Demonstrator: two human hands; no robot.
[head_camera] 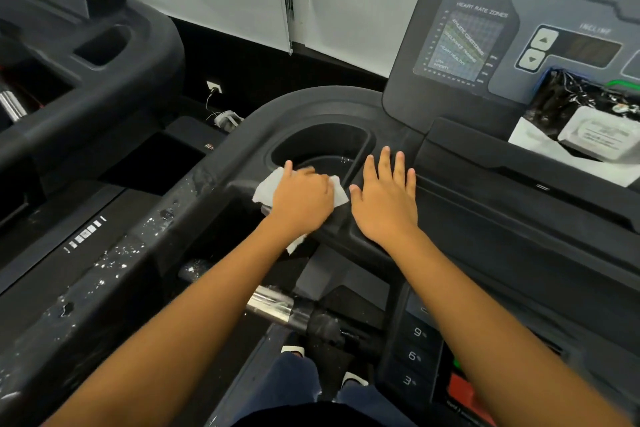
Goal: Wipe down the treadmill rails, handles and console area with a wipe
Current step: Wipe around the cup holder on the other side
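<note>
Where the wipe lies: the white wipe (265, 188) is on the near rim of the cup holder (322, 146), at the left end of the console tray (485, 204). It is mostly covered by the left hand (301, 199), and one corner hangs off the tray's near edge below the wrist.
Left hand: palm down on the wipe, fingers bent over it and bunching it against the rim, one finger stretched out along its far left edge.
Right hand: the right hand (384, 198) is flat on the bare tray just right of the cup holder, fingers straight and spread, holding nothing. It is close beside the left hand but apart from it.
Display panel: the display panel (464, 42) stands at the tray's far right and carries a heart-rate chart and two arrow keys.
Pack of wipes: the pack of wipes (595, 135) rests on the ledge below the panel, at the far right edge.
Left rail: the rail (104, 263) runs from the tray's left end toward the near left corner and is flecked with white specks.
Handle: the chrome handle (273, 305) lies below the tray's near edge, under the forearms.
Number keys: the number keys (415, 355) marked 9, 6 and 3 sit at the near right.
Neighbouring machine: a second treadmill (86, 62) stands to the far left.
</note>
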